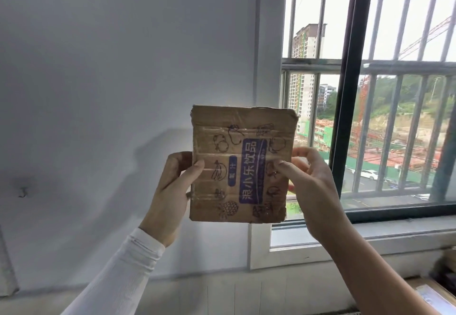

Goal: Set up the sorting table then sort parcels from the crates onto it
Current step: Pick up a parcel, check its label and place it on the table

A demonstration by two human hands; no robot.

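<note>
A flat brown cardboard parcel (240,164) with purple lettering and fruit drawings is held up upright at chest height, in front of the wall and window. My left hand (172,188) grips its left edge, thumb on the front face and fingers behind. My right hand (311,178) pinches its right edge, thumb on the front. The parcel's back is hidden. No crate or sorting table shows in this view.
A grey wall (111,80) fills the left. A barred window (370,92) with a dark frame is at the right, above a sill (345,240). Cardboard boxes (434,295) show at the bottom right corner. A small hook (23,191) sticks out of the wall at left.
</note>
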